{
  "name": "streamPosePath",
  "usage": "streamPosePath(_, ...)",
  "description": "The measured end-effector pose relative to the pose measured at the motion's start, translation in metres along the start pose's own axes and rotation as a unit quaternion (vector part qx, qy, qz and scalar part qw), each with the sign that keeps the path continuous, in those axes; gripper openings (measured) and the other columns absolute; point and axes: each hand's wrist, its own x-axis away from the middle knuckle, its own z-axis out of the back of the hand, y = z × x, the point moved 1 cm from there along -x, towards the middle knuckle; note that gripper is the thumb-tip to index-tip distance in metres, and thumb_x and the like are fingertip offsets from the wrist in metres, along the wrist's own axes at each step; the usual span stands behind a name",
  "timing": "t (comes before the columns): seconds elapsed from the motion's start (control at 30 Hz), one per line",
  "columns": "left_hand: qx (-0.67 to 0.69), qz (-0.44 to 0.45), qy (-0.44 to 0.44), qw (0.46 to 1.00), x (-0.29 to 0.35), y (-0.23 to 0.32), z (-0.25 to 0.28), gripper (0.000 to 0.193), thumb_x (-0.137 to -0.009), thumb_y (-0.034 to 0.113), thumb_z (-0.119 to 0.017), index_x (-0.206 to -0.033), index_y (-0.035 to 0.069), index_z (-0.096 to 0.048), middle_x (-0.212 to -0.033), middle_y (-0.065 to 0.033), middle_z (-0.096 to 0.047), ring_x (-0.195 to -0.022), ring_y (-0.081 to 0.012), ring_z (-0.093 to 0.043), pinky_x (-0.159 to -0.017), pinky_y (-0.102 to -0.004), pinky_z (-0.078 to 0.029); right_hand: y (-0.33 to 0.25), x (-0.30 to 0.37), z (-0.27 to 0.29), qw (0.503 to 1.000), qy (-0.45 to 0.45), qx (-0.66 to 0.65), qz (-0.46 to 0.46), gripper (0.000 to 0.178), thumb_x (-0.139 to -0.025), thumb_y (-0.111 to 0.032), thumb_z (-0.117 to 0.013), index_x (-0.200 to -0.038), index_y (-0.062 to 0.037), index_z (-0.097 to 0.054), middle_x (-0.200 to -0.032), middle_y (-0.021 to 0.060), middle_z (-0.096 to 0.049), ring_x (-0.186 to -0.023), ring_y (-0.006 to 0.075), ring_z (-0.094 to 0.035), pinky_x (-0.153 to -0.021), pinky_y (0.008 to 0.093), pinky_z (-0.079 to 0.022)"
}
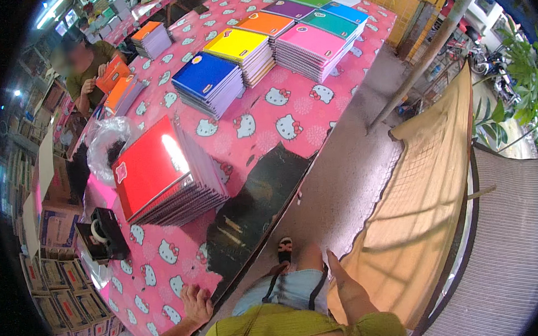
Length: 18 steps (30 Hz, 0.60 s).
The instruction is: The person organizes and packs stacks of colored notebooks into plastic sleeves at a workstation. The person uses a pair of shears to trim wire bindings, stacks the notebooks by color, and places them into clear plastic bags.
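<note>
My left hand (197, 304) rests on the pink cat-print tablecloth (157, 301) near the table's edge, fingers apart and holding nothing. Ahead of it stands a tall, slanting stack of red spiral notebooks (153, 168). My right hand (333, 261) hangs low beside my leg, away from the table; its fingers are too unclear to make out. A black tape dispenser (108, 234) with a light roll sits left of the red stack. Farther off are stacks of blue notebooks (206, 74), yellow notebooks (236, 45), pink notebooks (311, 41), and orange notebooks (264, 23), with teal, purple and green ones behind.
Clear plastic wrap (106, 146) lies beyond the tape dispenser. Torn cloth bares a dark tabletop patch (252, 199). Across the table a person (87, 74) holds an orange notebook (113, 73). Cartons (66, 294) are piled at left; a tan sheet (411, 203) hangs at right beside a slanting pole (424, 53).
</note>
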Motion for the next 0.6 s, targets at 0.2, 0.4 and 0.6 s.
streamPosePath(0.2,0.003,0.016,-0.003,1.0,-0.003,0.002,0.002,0.04,-0.071,0.021,-0.062,-0.108,0.011,-0.05,-0.113,-0.0188,-0.042,-0.105,-0.0407,-0.041,-0.092,-0.0562,-0.032,-0.048,-0.025,-0.011,0.997,0.012,-0.033,0.063,0.07,-0.091,-0.056,-0.048,-0.145,-0.0145,-0.034,-0.148,0.011,-0.036,-0.133,0.031,-0.035,-0.105,0.0601,-0.024)
streamPosePath(0.4,0.013,0.037,-0.017,0.999,0.012,-0.002,-0.004,0.043,-0.068,0.023,-0.063,-0.108,0.01,-0.051,-0.114,-0.0196,-0.043,-0.106,-0.0423,-0.041,-0.092,-0.0595,-0.032,-0.069,-0.006,0.01,0.995,0.035,-0.055,0.076,0.061,-0.094,-0.05,-0.047,-0.142,-0.0136,-0.038,-0.144,0.0092,-0.041,-0.132,0.0272,-0.038,-0.106,0.0574,-0.024)
streamPosePath(0.6,0.053,0.098,-0.079,0.991,-0.045,0.009,0.021,0.043,-0.078,0.017,-0.061,-0.118,0.007,-0.05,-0.122,-0.0256,-0.04,-0.112,-0.0446,-0.041,-0.095,-0.0552,-0.035,-0.199,0.037,0.1,0.942,0.146,-0.141,0.267,0.053,-0.097,-0.044,-0.046,-0.14,-0.0127,-0.043,-0.141,0.0074,-0.046,-0.13,0.0234,-0.041,-0.107,0.0548,-0.025)
